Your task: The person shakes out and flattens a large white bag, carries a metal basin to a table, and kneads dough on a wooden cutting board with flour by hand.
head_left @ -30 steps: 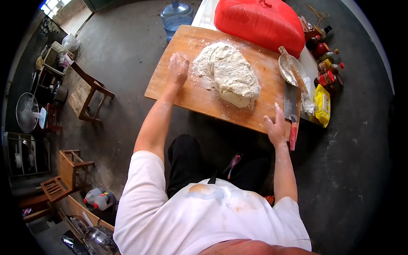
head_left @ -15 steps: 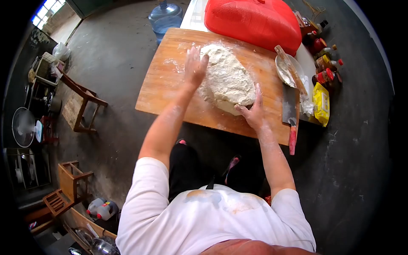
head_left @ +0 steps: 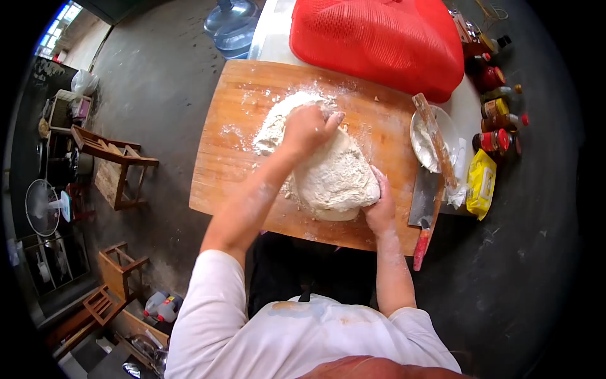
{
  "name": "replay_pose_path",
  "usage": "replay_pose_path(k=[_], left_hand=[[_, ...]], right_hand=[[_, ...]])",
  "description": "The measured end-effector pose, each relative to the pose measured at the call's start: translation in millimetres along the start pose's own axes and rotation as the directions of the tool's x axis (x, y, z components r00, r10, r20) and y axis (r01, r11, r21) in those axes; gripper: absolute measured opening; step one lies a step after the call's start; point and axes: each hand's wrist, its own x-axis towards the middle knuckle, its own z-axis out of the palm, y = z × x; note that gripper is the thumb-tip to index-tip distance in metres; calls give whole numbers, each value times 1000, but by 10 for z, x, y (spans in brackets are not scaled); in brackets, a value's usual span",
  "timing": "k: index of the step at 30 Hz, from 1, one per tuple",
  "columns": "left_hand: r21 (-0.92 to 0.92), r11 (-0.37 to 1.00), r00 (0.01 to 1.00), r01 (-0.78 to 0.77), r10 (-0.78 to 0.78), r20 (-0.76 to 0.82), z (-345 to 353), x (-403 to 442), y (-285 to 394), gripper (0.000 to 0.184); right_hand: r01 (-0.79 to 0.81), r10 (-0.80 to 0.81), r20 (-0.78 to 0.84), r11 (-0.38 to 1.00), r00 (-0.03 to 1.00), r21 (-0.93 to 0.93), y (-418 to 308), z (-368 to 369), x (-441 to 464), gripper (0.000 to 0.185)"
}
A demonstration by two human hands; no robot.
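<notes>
A large floury lump of dough (head_left: 331,174) lies on a wooden board (head_left: 221,158) dusted with flour. My left hand (head_left: 306,131) presses on the dough's upper left part, its fingers bent into it, the thumb pointing right. Around the dough's lower right edge curls my right hand (head_left: 381,205), its fingertips partly hidden by the dough. To the right, a cleaver (head_left: 424,199) with a red handle lies at the board's edge. A rolling pin (head_left: 435,136) rests across a white bowl (head_left: 424,150) with flour in it.
Behind the board sits a red plastic cover (head_left: 379,44), with a blue water bottle (head_left: 231,28) to its left. Sauce bottles and jars (head_left: 495,142) stand at the right, near a yellow packet (head_left: 481,184). Wooden chairs (head_left: 113,170) stand on the floor at left.
My left hand has moved from beside the dough onto it and its fingers have bent in. My right hand has come from the board's front right to grip the dough's edge. The view has shifted.
</notes>
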Motion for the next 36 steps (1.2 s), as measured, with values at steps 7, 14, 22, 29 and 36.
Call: replay_pose_path(k=[7, 14, 22, 29, 36], left_hand=[[-40, 997, 980, 68, -74, -186, 4, -670, 513, 32], [-98, 992, 977, 81, -98, -188, -195, -1201, 506, 42], [-153, 988, 1000, -11, 7, -26, -478, -1189, 227, 38], [-227, 973, 843, 32, -148, -517, -389, -797, -771, 37], [-201, 979, 870, 17, -114, -479, -85, -345, -772, 37]], right_hand=[[-209, 212, 7, 957, 977, 199, -60, -413, 436, 39], [-289, 270, 162, 952, 949, 105, -382, -418, 602, 45], [-375, 331, 209, 899, 920, 227, -429, -543, 247, 60], [-180, 165, 96, 967, 982, 181, -848, 98, 1265, 32], [84, 78, 248, 809, 966, -582, -447, 1274, 1880, 25]])
